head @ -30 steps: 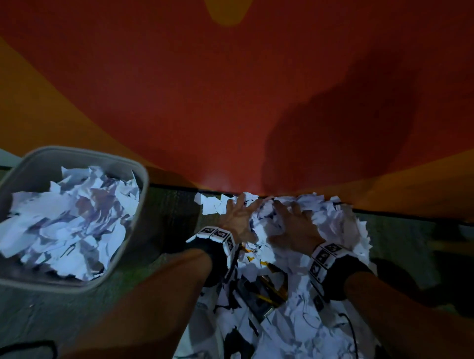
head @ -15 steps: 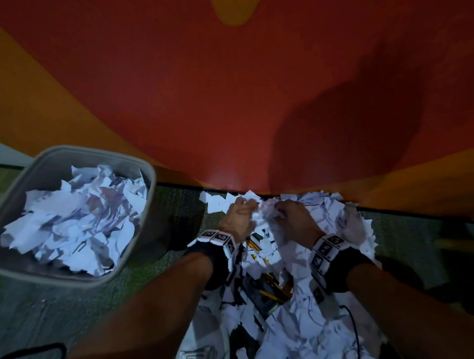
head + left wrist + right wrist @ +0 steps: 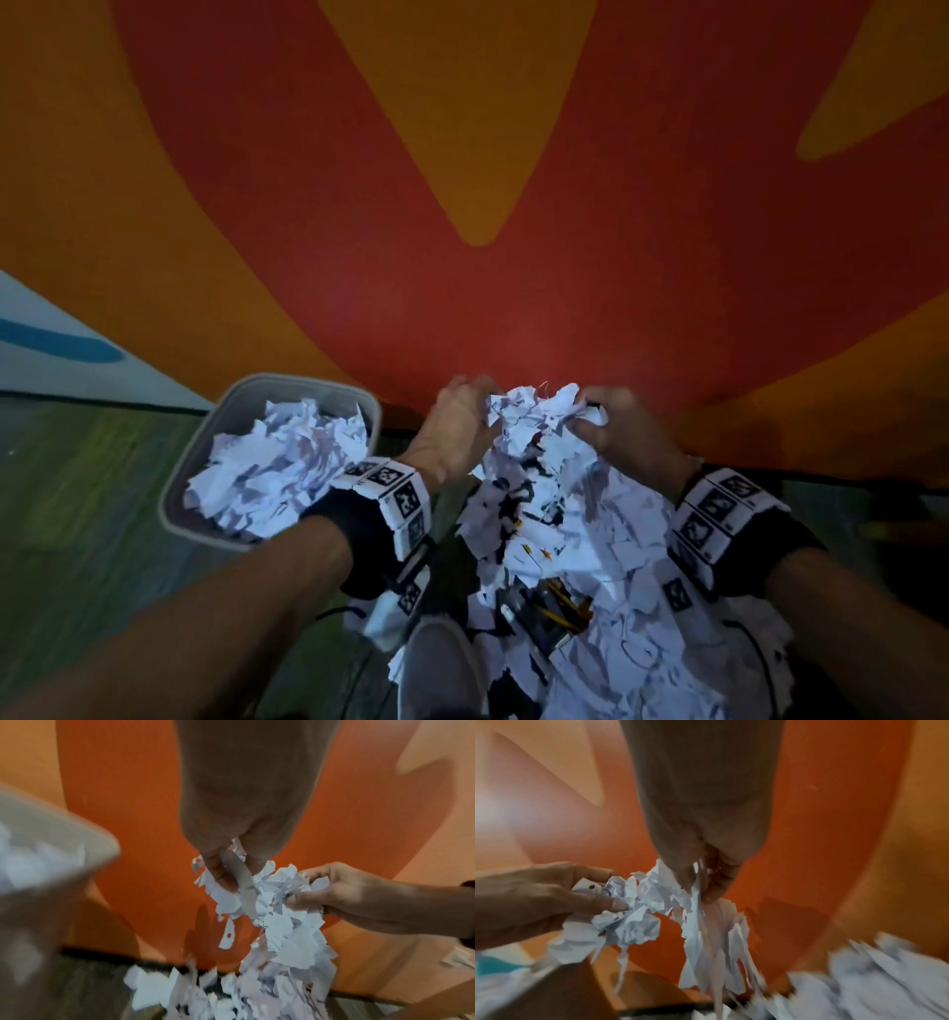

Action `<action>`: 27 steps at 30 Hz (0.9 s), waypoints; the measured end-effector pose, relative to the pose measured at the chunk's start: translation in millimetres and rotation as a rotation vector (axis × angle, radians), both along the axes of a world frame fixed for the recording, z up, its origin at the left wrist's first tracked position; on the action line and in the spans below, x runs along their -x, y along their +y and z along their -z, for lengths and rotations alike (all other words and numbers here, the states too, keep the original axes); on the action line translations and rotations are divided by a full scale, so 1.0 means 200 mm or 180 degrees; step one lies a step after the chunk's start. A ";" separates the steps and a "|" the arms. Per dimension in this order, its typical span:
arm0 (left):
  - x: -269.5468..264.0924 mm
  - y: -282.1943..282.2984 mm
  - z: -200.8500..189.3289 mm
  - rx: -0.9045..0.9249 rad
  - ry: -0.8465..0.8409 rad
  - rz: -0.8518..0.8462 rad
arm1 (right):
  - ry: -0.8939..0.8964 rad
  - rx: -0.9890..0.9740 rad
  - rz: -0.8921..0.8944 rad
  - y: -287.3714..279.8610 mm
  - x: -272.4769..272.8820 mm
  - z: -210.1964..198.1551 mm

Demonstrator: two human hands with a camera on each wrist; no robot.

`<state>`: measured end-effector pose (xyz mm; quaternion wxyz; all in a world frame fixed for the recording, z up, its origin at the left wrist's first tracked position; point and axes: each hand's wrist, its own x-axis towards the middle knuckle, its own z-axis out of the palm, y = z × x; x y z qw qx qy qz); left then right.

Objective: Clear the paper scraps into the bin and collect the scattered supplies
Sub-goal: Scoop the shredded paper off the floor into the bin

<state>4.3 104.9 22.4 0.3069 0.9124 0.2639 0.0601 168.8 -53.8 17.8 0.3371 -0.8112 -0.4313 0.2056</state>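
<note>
A bunch of white paper scraps (image 3: 539, 426) is held up off the floor between both hands. My left hand (image 3: 462, 411) grips its left side, fingers curled into the paper (image 3: 231, 882). My right hand (image 3: 601, 426) grips its right side (image 3: 698, 888). Loose scraps trail down from the bunch (image 3: 287, 939) to a big heap of scraps (image 3: 606, 575) on the floor below. A grey bin (image 3: 205, 452), heaped with scraps (image 3: 277, 478), stands just left of my left wrist. Yellow pencils (image 3: 560, 606) and dark supplies poke out of the heap.
A red and orange wall (image 3: 462, 205) rises right behind the heap and bin. The floor (image 3: 77, 488) to the left is dark green-grey. A grey shoe (image 3: 441, 668) shows at the bottom between my arms.
Both hands went from lying flat on the heap to curling round a bunch of scraps, and have lifted it off the floor. The view has tilted up and the bin sits closer.
</note>
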 end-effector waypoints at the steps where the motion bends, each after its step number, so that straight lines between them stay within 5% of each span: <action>1: 0.03 0.02 -0.07 -0.0069 0.0001 0.0015 | -0.0040 -0.0056 -0.0027 0.01 0.02 -0.06; 6: 0.31 0.19 -0.45 -0.0319 0.0074 -0.0155 | -0.0140 -0.0203 -0.0187 0.19 0.21 -0.33; 11: 0.67 0.40 -0.59 -0.0467 0.0307 -0.0590 | 0.0001 -0.0500 -0.0484 0.48 0.51 -0.42; 20: 1.10 0.55 -0.36 -0.0180 0.0331 -0.1286 | 0.0042 -0.0179 -0.0791 0.88 0.99 -0.27; 27: 1.12 0.53 -0.16 0.0293 0.0851 -0.0761 | -0.0295 0.0432 -0.1048 0.97 1.12 -0.08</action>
